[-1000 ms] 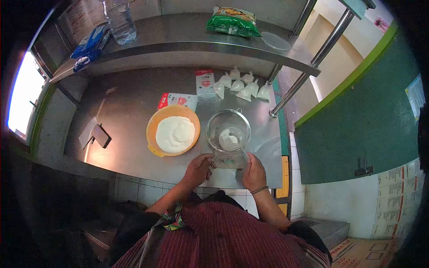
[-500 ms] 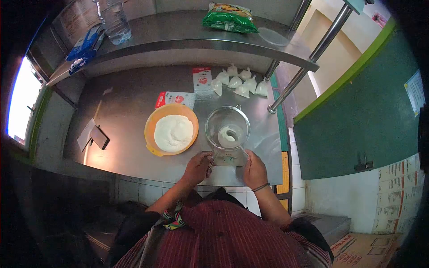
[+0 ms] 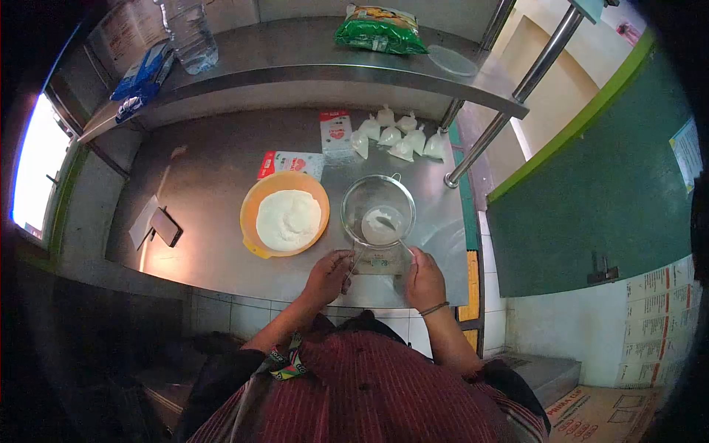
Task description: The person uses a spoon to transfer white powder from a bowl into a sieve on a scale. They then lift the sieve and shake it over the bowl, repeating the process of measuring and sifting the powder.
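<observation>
Near the table's front edge, my right hand (image 3: 426, 280) is closed on the handle of a spoon (image 3: 387, 223), whose bowl lies in white powder inside a round mesh strainer (image 3: 351, 199). My left hand (image 3: 329, 277) is closed beside the strainer's near side, with a thin metal handle at its fingers. Under the strainer is a digital scale (image 3: 380, 263) with a lit display; what lies between them is hard to make out. Left of the strainer stands an orange bowl (image 3: 249, 221) holding a heap of white powder (image 3: 286, 220).
Behind are red and white boxes (image 3: 336, 131) and several small tied bags (image 3: 402, 150). A phone (image 3: 165, 227) leans at the left. The overhead shelf (image 3: 295, 72) carries a green packet (image 3: 380, 31), a clear bottle (image 3: 189, 37) and a blue packet (image 3: 140, 80).
The spoon's bowl has shifted slightly within the strainer, and the powder there is spread wider. My right hand has moved a little to the right. My left hand has hardly moved.
</observation>
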Available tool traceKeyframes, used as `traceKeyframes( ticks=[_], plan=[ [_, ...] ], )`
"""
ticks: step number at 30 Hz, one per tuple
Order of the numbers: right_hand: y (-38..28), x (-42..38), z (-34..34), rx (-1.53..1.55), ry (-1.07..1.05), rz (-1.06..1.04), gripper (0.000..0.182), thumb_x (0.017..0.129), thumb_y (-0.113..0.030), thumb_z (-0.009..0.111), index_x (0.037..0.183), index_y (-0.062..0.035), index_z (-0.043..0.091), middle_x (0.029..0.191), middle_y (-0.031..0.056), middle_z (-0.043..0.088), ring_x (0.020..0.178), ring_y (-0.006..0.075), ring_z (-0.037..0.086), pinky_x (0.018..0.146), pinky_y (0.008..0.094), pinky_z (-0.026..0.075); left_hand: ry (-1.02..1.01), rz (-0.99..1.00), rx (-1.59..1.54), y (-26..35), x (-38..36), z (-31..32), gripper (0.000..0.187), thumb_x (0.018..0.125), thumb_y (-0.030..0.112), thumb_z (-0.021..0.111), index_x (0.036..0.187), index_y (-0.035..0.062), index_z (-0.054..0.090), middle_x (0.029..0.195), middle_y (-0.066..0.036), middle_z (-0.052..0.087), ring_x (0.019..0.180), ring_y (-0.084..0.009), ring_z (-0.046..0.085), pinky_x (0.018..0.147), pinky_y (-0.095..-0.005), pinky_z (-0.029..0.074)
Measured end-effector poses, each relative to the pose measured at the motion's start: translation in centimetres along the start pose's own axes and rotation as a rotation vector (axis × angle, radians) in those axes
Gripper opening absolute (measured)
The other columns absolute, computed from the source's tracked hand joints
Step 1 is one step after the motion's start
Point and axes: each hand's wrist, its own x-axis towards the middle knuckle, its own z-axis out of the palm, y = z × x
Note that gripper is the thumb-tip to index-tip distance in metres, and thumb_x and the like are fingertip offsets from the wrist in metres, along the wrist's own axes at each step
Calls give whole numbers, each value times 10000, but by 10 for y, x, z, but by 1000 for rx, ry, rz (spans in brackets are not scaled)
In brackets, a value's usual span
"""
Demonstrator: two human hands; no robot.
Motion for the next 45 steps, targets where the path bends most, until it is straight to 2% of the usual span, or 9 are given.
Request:
traceKeyframes(
  ticks=[28, 30, 31, 33, 37, 39, 40, 42, 45],
  plan=[
    [3, 13, 3, 27, 108, 2, 314, 1003, -111, 463, 1277, -10, 577, 1123, 251, 654, 1037, 434, 636, 898, 499, 517, -22, 63, 88, -4, -2, -1, 297, 1088, 174, 454, 1287, -15, 568, 916, -84, 682, 563, -105, 550, 502, -276, 485],
    [2, 18, 3, 64, 177, -28, 313, 1011, -113, 452, 1280, -13, 577, 1130, 250, 652, 1048, 434, 632, 907, 498, 514, -1, 538, 395, -14, 3, -1, 292, 1090, 177, 460, 1278, -12, 579, 918, -79, 680, 560, -102, 542, 503, -273, 481],
    [0, 20, 1, 49, 177, -9, 312, 1014, -118, 452, 1280, -13, 576, 1134, 248, 650, 1056, 433, 629, 915, 496, 511, -2, 539, 395, -13, 2, 0, 292, 1090, 177, 460, 1278, -12, 579, 918, -79, 680, 560, -102, 542, 503, -273, 481],
    [1, 21, 1, 33, 179, 11, 312, 1017, -122, 451, 1281, -14, 576, 1138, 246, 649, 1065, 433, 626, 924, 494, 509, -4, 21, -67, -9, 1, 3, 295, 1091, 194, 470, 1269, -11, 587, 919, -76, 676, 565, -102, 542, 507, -269, 481],
    [7, 21, 7, 25, 101, 4, 307, 1025, -139, 456, 1273, -8, 581, 1133, 244, 652, 1062, 431, 625, 921, 494, 508, 1, -2, -33, -10, 2, 3, 293, 1093, 201, 474, 1262, -10, 587, 926, -75, 673, 570, -102, 542, 506, -272, 480],
    [4, 17, 5, 29, 62, -7, 306, 1027, -142, 455, 1269, -7, 583, 1129, 244, 653, 1061, 431, 624, 917, 494, 509, -23, 480, 356, -16, 7, 0, 296, 1095, 204, 473, 1268, -9, 582, 927, -74, 668, 572, -104, 541, 506, -274, 479],
    [-1, 14, 2, 55, 61, -12, 306, 1026, -142, 453, 1266, -6, 586, 1123, 245, 654, 1059, 431, 625, 913, 494, 510, -24, 481, 358, -12, 6, 2, 296, 1095, 204, 473, 1268, -9, 582, 927, -74, 668, 572, -104, 541, 506, -274, 479],
    [-3, 10, 2, 84, 60, -19, 306, 1024, -141, 451, 1262, -6, 589, 1117, 245, 655, 1057, 431, 626, 909, 494, 511, 3, -31, -67, -1, 1, 5, 287, 1071, 165, 482, 1296, 14, 576, 946, -71, 679, 661, -120, 566, 533, -280, 472],
    [-2, 4, 6, 78, 103, -42, 295, 1017, -133, 458, 1247, -12, 597, 1101, 246, 655, 1041, 431, 629, 895, 500, 514, -13, 23, 47, 3, 1, 3, 291, 1071, 170, 485, 1289, 0, 577, 975, -79, 685, 667, -115, 570, 527, -277, 470]
  ],
)
